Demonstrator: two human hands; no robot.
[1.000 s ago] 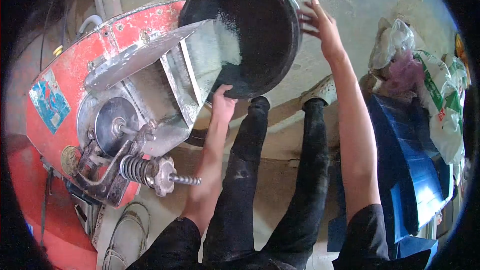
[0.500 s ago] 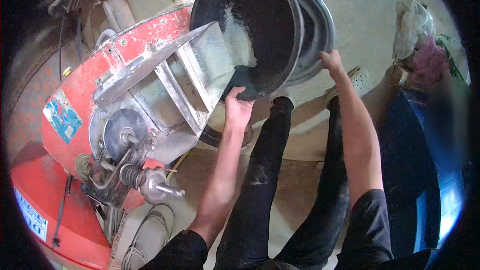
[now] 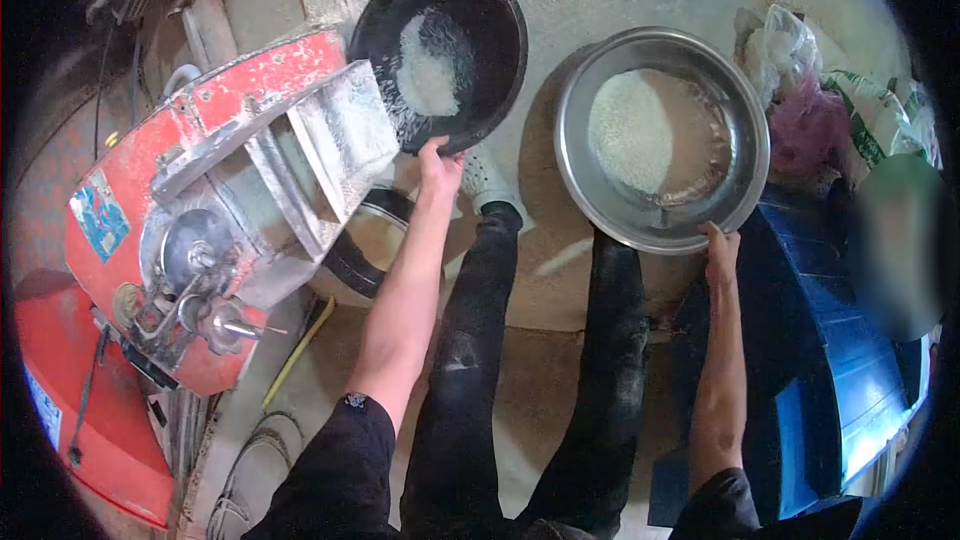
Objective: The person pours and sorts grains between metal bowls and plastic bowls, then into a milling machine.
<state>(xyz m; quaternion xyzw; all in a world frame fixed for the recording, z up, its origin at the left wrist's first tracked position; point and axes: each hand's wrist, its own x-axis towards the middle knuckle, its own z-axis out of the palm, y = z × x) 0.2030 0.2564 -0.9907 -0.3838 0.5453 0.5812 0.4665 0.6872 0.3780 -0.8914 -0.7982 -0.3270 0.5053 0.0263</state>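
Observation:
My left hand (image 3: pixel 440 162) grips the near rim of a black basin (image 3: pixel 490 35), held at the mouth of a metal chute (image 3: pixel 350 130) on a red machine (image 3: pixel 240 85). White grains lie in the black basin and beside the chute's lip. At the right, my right hand (image 3: pixel 718 245) pinches the near rim of a steel basin (image 3: pixel 735 145). That basin holds white grains (image 3: pixel 632 130) on its left side and thin brownish liquid or residue on its right; I cannot make out which.
Below the chute, a dark round tub (image 3: pixel 350 255) stands on the floor. A red cover (image 3: pixel 90 400), yellow hose (image 3: pixel 300 352) and cables lie at the left. Plastic bags (image 3: pixel 805 125) and a blue metal object (image 3: pixel 830 310) are at the right.
The steel basin has come out from behind the black basin and moved right and nearer, in my right hand. The black basin has shifted left, and the view has moved.

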